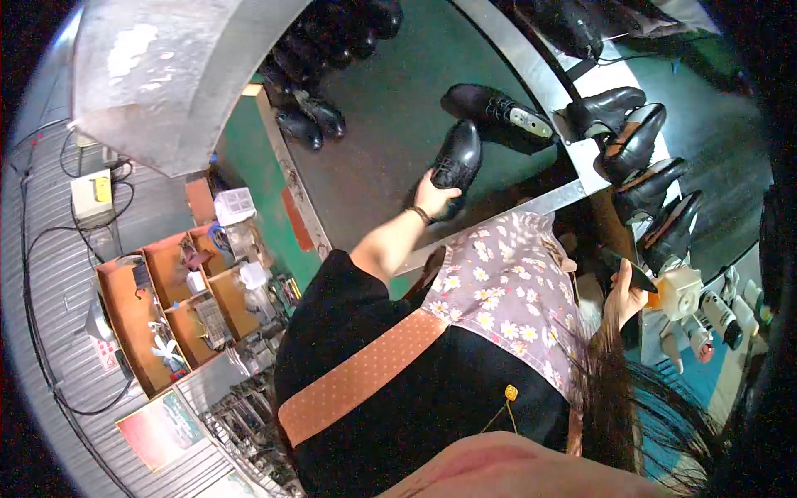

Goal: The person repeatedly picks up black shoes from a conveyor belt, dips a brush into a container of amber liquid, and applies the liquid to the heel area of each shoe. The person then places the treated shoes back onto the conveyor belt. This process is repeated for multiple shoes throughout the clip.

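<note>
- Shoe, black leather with laces, is grasped at its heel end by the left hand, fingers wrapped round it, above the dark green belt.
- One more black laced shoe lies on the belt just beyond it, toe pointing away.
- Right hand is closed round one dark flat object; what it is cannot be told.
- Four black shoes stand on the rack to the right, soles showing.
- A row of dark shoes lines the belt's far left edge; their count is unclear.
- One orange compartment tray of small parts sits at the left.
</note>
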`<state>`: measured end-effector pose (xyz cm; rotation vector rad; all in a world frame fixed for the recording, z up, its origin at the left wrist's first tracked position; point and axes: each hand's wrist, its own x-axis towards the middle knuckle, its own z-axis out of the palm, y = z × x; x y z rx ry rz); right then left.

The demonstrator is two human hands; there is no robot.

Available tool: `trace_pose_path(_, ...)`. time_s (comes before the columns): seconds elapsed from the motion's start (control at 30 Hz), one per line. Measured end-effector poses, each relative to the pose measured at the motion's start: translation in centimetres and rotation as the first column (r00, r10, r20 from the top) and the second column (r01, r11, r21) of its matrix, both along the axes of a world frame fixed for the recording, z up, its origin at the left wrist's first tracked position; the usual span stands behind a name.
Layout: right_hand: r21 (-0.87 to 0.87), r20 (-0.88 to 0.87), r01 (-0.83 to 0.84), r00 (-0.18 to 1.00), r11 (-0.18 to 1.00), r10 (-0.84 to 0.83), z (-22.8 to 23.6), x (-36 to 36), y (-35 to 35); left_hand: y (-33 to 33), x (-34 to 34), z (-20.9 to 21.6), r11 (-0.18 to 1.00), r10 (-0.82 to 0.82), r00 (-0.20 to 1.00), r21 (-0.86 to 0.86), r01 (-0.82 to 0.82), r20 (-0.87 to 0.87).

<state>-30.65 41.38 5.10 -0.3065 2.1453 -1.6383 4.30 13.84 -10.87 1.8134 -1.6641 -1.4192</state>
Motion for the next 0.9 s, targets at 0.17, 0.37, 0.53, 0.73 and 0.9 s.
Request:
trace_pose_path(0.17, -0.038, 0.051, 0.004, 0.999, 0.999, -0.002, 5.1, -1.0, 0.4, 1.8, -10.1, 4.0, 0.779, 0.58, 0.8, 0.392, -0.489, -0.155)
trace_pose_path(0.37, -0.148, 0.048, 0.04, 0.998, 0.988, -0.033, 5.7, -4.7, 3.9, 3.4, -12.6, 1.6, 0.632, 0.401, 0.753, 0.753, 0.185, -0.521)
trace_pose_path(0.53, -0.394, 0.067, 0.282, 0.958, 0.875, -0.279, 5.5, -8.6, 8.7, 1.8, -15.3, -7.9, 0.948, -0.094, 0.884, 0.23, 0.22, -0.458)
trace_pose_path(0.73, -0.194, 0.072, 0.624, 0.778, 0.757, -0.624, -1.0, -9.5, 14.6, 6.2, -16.9, 4.7, 0.904, 0.055, 0.978, -0.425, 0.038, 0.203)
trace_pose_path(0.9, 0.227, -0.043, 0.683, 0.719, 0.694, -0.694, -6.8, -8.5, 15.4, 3.5, -17.8, 10.4, 0.207, -0.83, 0.182, -0.011, 0.978, 0.528)
